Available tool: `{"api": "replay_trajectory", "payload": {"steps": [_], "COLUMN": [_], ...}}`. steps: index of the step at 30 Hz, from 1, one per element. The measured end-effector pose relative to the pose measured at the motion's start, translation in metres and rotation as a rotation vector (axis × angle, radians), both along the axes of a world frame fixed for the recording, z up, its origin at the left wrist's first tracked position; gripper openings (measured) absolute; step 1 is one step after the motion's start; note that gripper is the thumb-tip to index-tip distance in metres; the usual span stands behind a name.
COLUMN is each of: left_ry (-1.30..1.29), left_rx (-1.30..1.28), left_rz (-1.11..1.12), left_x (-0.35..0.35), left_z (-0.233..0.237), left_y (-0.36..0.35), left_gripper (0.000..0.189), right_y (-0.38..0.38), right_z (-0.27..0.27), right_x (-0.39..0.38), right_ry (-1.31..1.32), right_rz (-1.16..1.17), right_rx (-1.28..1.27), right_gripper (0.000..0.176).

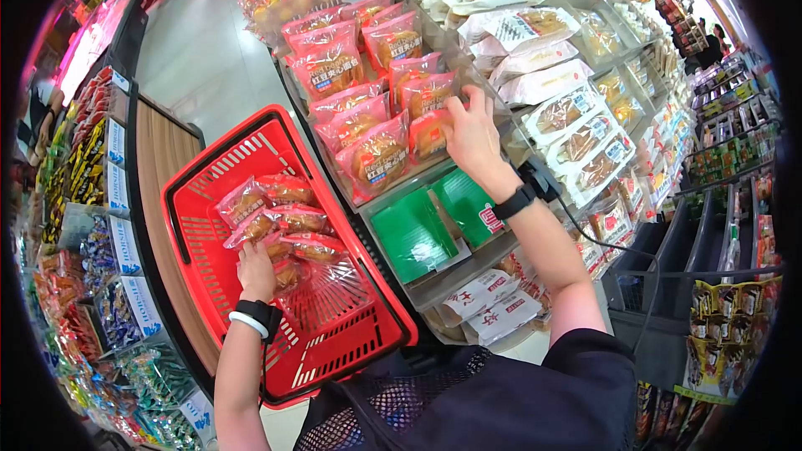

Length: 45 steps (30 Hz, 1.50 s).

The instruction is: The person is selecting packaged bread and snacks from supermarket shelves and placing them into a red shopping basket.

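Note:
A red plastic shopping basket [188, 238] holds several pink-wrapped bread packages [298, 219]. My left hand [257, 274] reaches inside it, fingers closed on the near edge of a bread package; the fingertips are partly hidden. Over the display bin, my right hand [474, 140] grips the upper right side of a red bean bread package [428, 135]. That package sits at the front right of the bin. More red bean bread packages [376, 156] stand in rows to its left and behind it.
In front of the breads lie green panels [411, 232]. White-wrapped breads [576, 121] fill the shelves on the right. A candy rack [100, 225] borders the basket's left side. A black cable [597, 238] hangs near my right wrist. The aisle floor [188, 50] runs behind.

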<state>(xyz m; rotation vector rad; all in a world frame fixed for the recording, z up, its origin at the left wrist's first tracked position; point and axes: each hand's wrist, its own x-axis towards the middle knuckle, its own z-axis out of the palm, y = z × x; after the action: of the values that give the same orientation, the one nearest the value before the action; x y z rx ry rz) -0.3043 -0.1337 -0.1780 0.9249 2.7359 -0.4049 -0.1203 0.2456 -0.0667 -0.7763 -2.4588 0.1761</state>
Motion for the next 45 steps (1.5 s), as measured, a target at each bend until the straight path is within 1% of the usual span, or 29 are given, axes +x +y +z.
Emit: {"api": "replay_trajectory", "payload": {"steps": [1,3,4,6,7,8,10,11,13,14,15,16,17,19,22,23,24,26,28,30,32,33,34,38,40,41,42,43,45], "left_ry": [-0.007,-0.025,-0.015,0.026,0.067,0.064,0.011,0.008,-0.299,-0.197,-0.170,-0.146,-0.144,-0.175,-0.262,-0.209,-0.250,-0.265,-0.252,-0.217,-0.174,-0.163,-0.151,-0.122,-0.126,-0.202,-0.275,-0.306,-0.330], "left_rx": [-0.012,0.026,0.028,0.072,0.104,0.111,0.201,0.211,0.060,-0.039,-0.046,-0.051,-0.045,-0.041,0.023,0.220,0.131,0.182,0.295,0.341,0.387,0.436,0.485,0.640,0.674,0.783,0.894,0.939,0.954], "left_rz": [-0.001,0.074,0.071,0.086,0.066,0.053,-0.066,-0.049,-0.034,-0.077,-0.048,-0.033,-0.033,-0.032,-0.053,-0.146,-0.116,-0.163,-0.312,-0.352,-0.374,-0.418,-0.461,-0.604,-0.602,-0.545,-0.486,-0.479,-0.423], "left_x": [0.002,0.003,0.004,0.004,0.002,0.001,0.008,0.010,0.013,0.012,0.005,0.001,0.000,0.008,0.017,0.019,0.027,0.046,0.057,0.072,0.087,0.093,0.100,0.124,0.127,0.126,0.124,0.120,0.115], "left_z": [-0.001,0.000,0.002,0.004,0.000,-0.003,0.006,0.009,0.028,0.016,-0.012,-0.020,-0.027,-0.010,0.013,0.011,0.043,0.111,0.155,0.196,0.229,0.244,0.255,0.269,0.262,0.258,0.254,0.248,0.228], "left_y": [-0.002,0.002,0.004,0.002,0.001,-0.002,-0.005,-0.002,0.001,-0.004,-0.009,-0.007,-0.010,-0.004,-0.005,-0.016,-0.010,-0.003,-0.008,-0.005,0.000,0.004,0.008,0.020,0.023,0.023,0.024,0.023,0.018], "left_gripper": [0.053,0.042,0.042,0.037,0.034,0.034,0.050,0.050,0.062,0.061,0.058,0.055,0.055,0.047,0.049,0.050,0.048,0.040,0.021,0.017,0.020,0.018,0.016,0.015,0.015,0.017,0.019,0.030,0.035], "right_y": [0.004,0.022,0.024,0.025,0.028,0.032,0.039,0.042,0.038,0.038,0.036,0.031,0.026,0.015,-0.015,-0.028,-0.043,-0.080,-0.128,-0.164,-0.187,-0.193,-0.198,-0.209,-0.208,-0.209,-0.209,-0.208,-0.206], "right_z": [-0.006,-0.008,-0.003,0.009,0.007,0.001,-0.012,-0.018,-0.022,-0.020,-0.017,-0.012,-0.010,-0.002,0.004,0.005,0.005,0.012,0.035,0.053,0.071,0.073,0.079,0.092,0.088,0.085,0.084,0.083,0.083], "right_x": [0.000,-0.006,-0.008,-0.010,-0.013,-0.018,-0.018,-0.020,-0.023,-0.023,-0.022,-0.019,-0.016,-0.007,0.002,0.005,0.008,0.016,0.023,0.027,0.030,0.030,0.031,0.038,0.045,0.048,0.052,0.057,0.064], "right_ry": [-0.007,-0.083,-0.074,-0.278,-0.273,-0.286,-0.311,-0.286,-0.206,-0.159,-0.082,-0.008,-0.007,-0.025,-0.040,-0.014,0.014,0.049,0.043,0.078,0.064,0.101,0.104,0.053,0.182,0.203,0.199,0.202,0.200], "right_rz": [-0.001,0.009,0.006,-0.088,-0.102,-0.127,-0.145,-0.150,-0.122,-0.097,-0.084,-0.083,-0.082,-0.105,-0.053,0.019,0.086,0.321,0.503,0.701,0.821,0.869,0.873,0.846,0.799,0.739,0.753,0.685,0.601], "right_rx": [-0.012,-0.003,-0.002,-0.051,-0.049,0.002,0.068,0.091,0.083,0.070,0.030,-0.009,-0.004,0.046,0.002,-0.027,-0.056,-0.196,-0.382,-0.481,-0.605,-0.587,-0.583,-0.446,-0.633,-0.715,-0.717,-0.737,-0.762], "right_gripper": [0.027,0.008,0.008,0.010,0.010,0.010,0.010,0.011,0.017,0.021,0.030,0.039,0.039,0.042,0.039,0.037,0.035,0.033,0.037,0.048,0.066,0.078,0.078,0.085,0.081,0.074,0.074,0.068,0.059]}}
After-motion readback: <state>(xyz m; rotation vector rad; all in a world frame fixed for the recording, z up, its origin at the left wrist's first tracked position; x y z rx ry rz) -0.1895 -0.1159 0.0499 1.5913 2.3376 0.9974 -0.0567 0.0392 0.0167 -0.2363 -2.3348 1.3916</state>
